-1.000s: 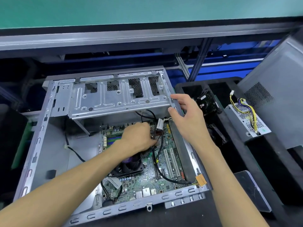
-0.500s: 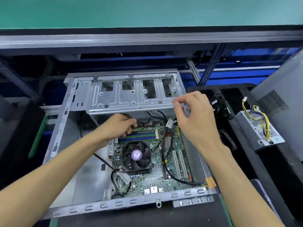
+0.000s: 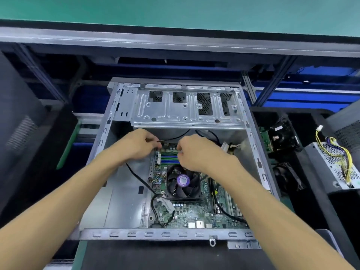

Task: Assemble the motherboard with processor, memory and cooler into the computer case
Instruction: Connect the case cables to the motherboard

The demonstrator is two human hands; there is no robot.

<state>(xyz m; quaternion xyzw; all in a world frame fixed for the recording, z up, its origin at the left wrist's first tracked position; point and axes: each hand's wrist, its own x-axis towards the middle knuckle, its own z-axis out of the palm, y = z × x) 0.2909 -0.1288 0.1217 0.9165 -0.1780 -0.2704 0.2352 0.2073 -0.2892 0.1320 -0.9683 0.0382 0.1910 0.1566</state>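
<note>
The head view looks down into the open computer case, which lies on its side with the motherboard already flat on its floor. At the far left the case wall stands bare. Moving right, the left hand sits at the far edge of the board with its fingers curled, pinching the end of a thin black cable that loops up under the drive cage. A second ago this hand was lower, over the cooler; it has since come up to the memory end of the board. Between the two hands the memory sticks stand seated in their blue and green slots, and just below them the cooler sits with its purple-labelled fan uncovered. The right hand, which was gripping the right rim of the case a second ago, has let go and dropped inside; its fingers are curled at the far edge of the memory, but whether they actually grip anything cannot be told. Further right, outside the case, a power supply with yellow wires rests apart.

Both hands meeting at one spot suggests the board, processor, memory and cooler are placed, and the work has moved to plugging a cable in near the memory slots.
</note>
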